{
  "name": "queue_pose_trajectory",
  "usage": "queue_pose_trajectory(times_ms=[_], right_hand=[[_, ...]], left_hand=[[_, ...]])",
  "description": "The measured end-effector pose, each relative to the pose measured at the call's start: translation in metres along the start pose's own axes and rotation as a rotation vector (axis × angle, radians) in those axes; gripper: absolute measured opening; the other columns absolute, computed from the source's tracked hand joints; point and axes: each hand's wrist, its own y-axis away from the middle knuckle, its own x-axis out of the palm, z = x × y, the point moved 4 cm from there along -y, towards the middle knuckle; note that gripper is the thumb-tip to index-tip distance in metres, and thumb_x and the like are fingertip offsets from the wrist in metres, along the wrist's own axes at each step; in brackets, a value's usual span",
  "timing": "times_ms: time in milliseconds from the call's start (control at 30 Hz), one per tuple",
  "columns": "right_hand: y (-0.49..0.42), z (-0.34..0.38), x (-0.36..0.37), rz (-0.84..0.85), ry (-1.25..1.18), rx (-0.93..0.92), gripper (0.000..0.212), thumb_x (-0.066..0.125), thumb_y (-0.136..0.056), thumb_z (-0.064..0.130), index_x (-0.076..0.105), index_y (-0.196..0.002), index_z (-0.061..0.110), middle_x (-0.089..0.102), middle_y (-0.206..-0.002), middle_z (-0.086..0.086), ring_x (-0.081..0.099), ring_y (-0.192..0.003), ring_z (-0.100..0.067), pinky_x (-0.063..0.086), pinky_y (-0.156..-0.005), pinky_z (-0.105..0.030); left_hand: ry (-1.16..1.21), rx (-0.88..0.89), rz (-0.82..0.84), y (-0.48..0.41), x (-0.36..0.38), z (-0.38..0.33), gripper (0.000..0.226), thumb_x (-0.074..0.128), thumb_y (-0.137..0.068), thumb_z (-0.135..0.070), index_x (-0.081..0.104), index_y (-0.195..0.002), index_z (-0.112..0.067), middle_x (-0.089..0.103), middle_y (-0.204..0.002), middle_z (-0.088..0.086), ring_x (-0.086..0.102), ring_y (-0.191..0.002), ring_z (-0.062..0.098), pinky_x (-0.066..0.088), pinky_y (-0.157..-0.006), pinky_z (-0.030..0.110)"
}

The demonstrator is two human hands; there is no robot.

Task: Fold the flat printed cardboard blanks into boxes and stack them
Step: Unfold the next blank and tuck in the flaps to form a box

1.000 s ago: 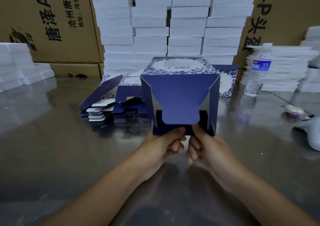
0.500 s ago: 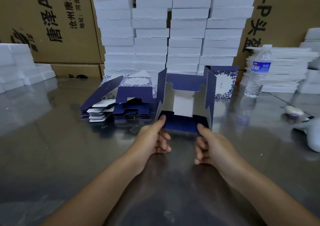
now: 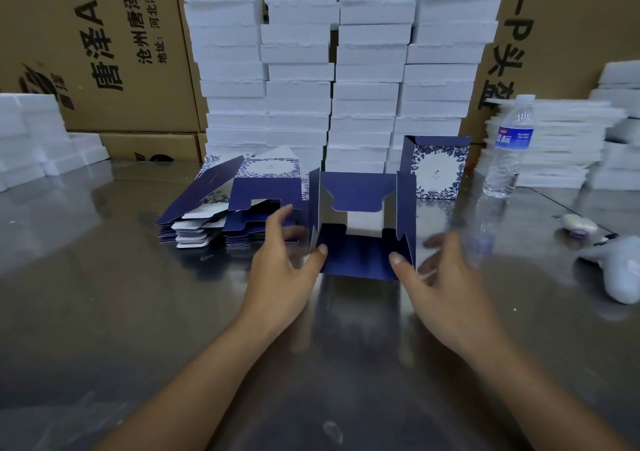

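Observation:
A half-folded blue box point(image 3: 360, 253) lies on its side on the shiny metal table point(image 3: 104, 312), its open end facing me with the flaps spread. My left hand point(image 3: 287, 274) and my right hand point(image 3: 443, 277) bracket it. Both thumbs press on the lower flap, and the blurred, spread fingers lie along the outer side walls. A pile of flat blue-and-white printed blanks point(image 3: 214, 218) sits just left of the box. One folded box with a floral print point(image 3: 438, 170) stands upright behind it to the right.
Tall stacks of white foam blocks point(image 3: 311, 70) rise behind, in front of brown cartons point(image 3: 104, 52). A water bottle point(image 3: 509, 153) stands right of the folded box, with more white stacks point(image 3: 554, 146) behind it. A white tool point(image 3: 616, 274) lies at the right edge.
The box was tipped down from a raised hold to lie on the table with its opening towards me. My hands moved from pinching the front flap to the box's sides.

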Motion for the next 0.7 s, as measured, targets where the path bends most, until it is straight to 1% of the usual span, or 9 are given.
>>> queue_pose_trajectory(times_ms=[100,200,267,333,433,500,533,600,700], right_hand=[[0.001,0.009,-0.001,-0.060,-0.244,-0.122,0.057,0.053,-0.077,0.054,0.030,-0.127,0.038,0.052,-0.115,0.018,0.055,-0.101,0.000,0.046,-0.078,-0.025],[0.005,0.019,0.000,-0.032,-0.336,-0.224,0.059,0.048,-0.080,0.058,0.023,-0.133,0.051,0.042,-0.124,0.037,0.044,-0.114,0.015,0.039,-0.080,-0.011],[0.006,0.020,0.002,0.005,-0.328,-0.264,0.064,0.046,-0.080,0.060,0.020,-0.138,0.049,0.038,-0.129,0.038,0.039,-0.118,0.017,0.036,-0.083,-0.008],[0.005,0.019,0.006,0.053,-0.304,-0.278,0.071,0.047,-0.079,0.063,0.016,-0.141,0.048,0.035,-0.133,0.037,0.036,-0.121,0.017,0.035,-0.083,-0.007],[0.005,0.018,0.008,0.138,-0.262,-0.307,0.088,0.060,-0.070,0.068,0.012,-0.141,0.051,0.031,-0.134,0.038,0.037,-0.123,0.014,0.037,-0.083,-0.010],[0.006,0.018,0.007,0.172,-0.259,-0.325,0.096,0.067,-0.060,0.069,0.017,-0.140,0.050,0.034,-0.134,0.037,0.039,-0.123,0.011,0.038,-0.088,-0.016],[0.006,0.018,0.007,0.171,-0.271,-0.328,0.092,0.068,-0.059,0.069,0.022,-0.137,0.049,0.038,-0.132,0.036,0.042,-0.122,0.009,0.039,-0.089,-0.019],[0.007,0.018,0.005,0.137,-0.327,-0.317,0.069,0.062,-0.064,0.070,0.034,-0.123,0.049,0.048,-0.123,0.034,0.049,-0.115,0.007,0.043,-0.089,-0.027],[0.007,0.018,0.002,0.067,-0.406,-0.273,0.042,0.051,-0.073,0.070,0.045,-0.104,0.042,0.057,-0.110,0.026,0.057,-0.106,0.002,0.048,-0.088,-0.034]], left_hand=[[0.169,0.086,0.070,0.005,0.002,-0.012,0.082,0.069,-0.084,-0.014,0.020,-0.131,-0.060,0.044,-0.134,-0.015,0.054,-0.115,0.001,0.045,-0.095,0.025],[0.276,0.150,0.145,0.010,0.004,-0.022,0.091,0.073,-0.082,-0.019,0.015,-0.123,-0.075,0.034,-0.137,-0.029,0.036,-0.127,-0.014,0.039,-0.101,0.020],[0.320,0.163,0.169,0.011,0.005,-0.026,0.087,0.076,-0.078,-0.033,0.017,-0.127,-0.073,0.034,-0.138,-0.036,0.032,-0.128,-0.017,0.038,-0.101,0.022],[0.338,0.157,0.187,0.012,0.006,-0.029,0.082,0.077,-0.072,-0.048,0.023,-0.130,-0.068,0.037,-0.141,-0.032,0.033,-0.131,-0.012,0.038,-0.102,0.028],[0.394,0.144,0.158,0.009,0.003,-0.029,0.074,0.075,-0.065,-0.052,0.039,-0.130,-0.054,0.051,-0.130,-0.028,0.047,-0.122,-0.007,0.045,-0.091,0.014],[0.426,0.136,0.105,0.007,-0.002,-0.029,0.067,0.073,-0.063,-0.051,0.047,-0.124,-0.045,0.058,-0.118,-0.028,0.055,-0.113,-0.005,0.047,-0.082,0.010],[0.441,0.131,0.078,0.005,-0.004,-0.028,0.062,0.074,-0.063,-0.053,0.050,-0.120,-0.042,0.060,-0.112,-0.028,0.057,-0.108,-0.004,0.047,-0.081,0.010],[0.462,0.107,0.029,0.004,-0.007,-0.027,0.053,0.074,-0.061,-0.058,0.054,-0.106,-0.039,0.063,-0.102,-0.025,0.061,-0.097,-0.002,0.048,-0.077,0.012],[0.404,0.065,-0.006,0.006,-0.007,-0.027,0.040,0.069,-0.064,-0.070,0.052,-0.089,-0.043,0.061,-0.087,-0.023,0.060,-0.085,0.000,0.047,-0.072,0.017]])
